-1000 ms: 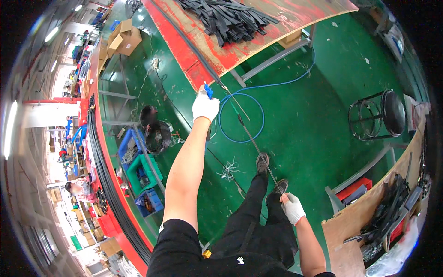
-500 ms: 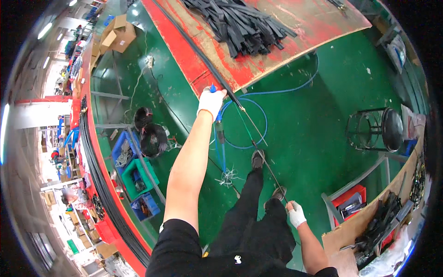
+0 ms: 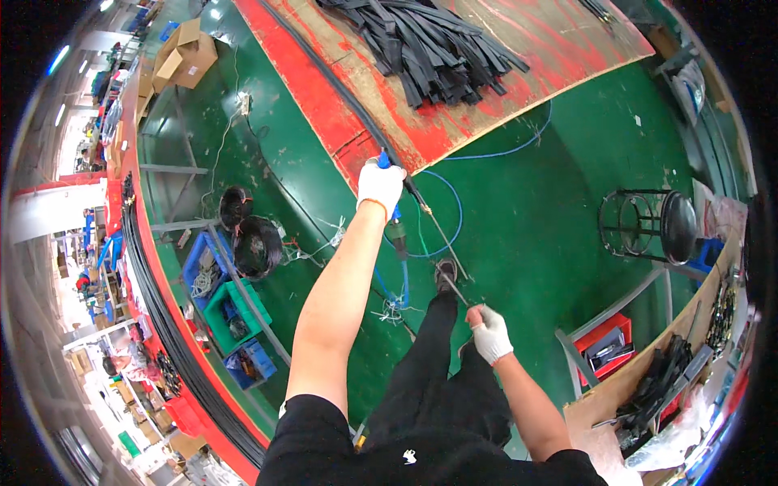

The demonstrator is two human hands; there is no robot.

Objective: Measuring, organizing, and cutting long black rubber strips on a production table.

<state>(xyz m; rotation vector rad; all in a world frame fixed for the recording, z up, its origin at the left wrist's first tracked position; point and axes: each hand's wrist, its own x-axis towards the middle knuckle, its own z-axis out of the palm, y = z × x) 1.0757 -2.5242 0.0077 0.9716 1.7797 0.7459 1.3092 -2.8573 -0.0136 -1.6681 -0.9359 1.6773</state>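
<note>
My left hand point(image 3: 381, 188), in a white glove with bare fingertips, is closed around a blue-tipped air gun point(image 3: 383, 158) at the table's near corner. Beside those fingers runs a long black tube point(image 3: 347, 95), lying along the table edge with its end sticking out past the corner. A thin rod point(image 3: 442, 233) and a green strand point(image 3: 421, 231) come out of that end toward my legs. Lower down, over my feet, my right hand point(image 3: 490, 334), gloved likewise, is closed on a thin rod's near end point(image 3: 460, 294).
Black strips point(image 3: 429, 53) are heaped on the red-stained table point(image 3: 559, 53). A blue hose point(image 3: 460, 215) loops over the green floor. At the right stand a round stool point(image 3: 677, 227) and a bench point(image 3: 596, 425) with black parts. Bins point(image 3: 235, 312) and a rack of black tubes point(image 3: 158, 300) stand left.
My right hand has moved up and left toward the table corner, along the line of the rod. My left hand has shifted slightly right in the picture, still holding the air gun.
</note>
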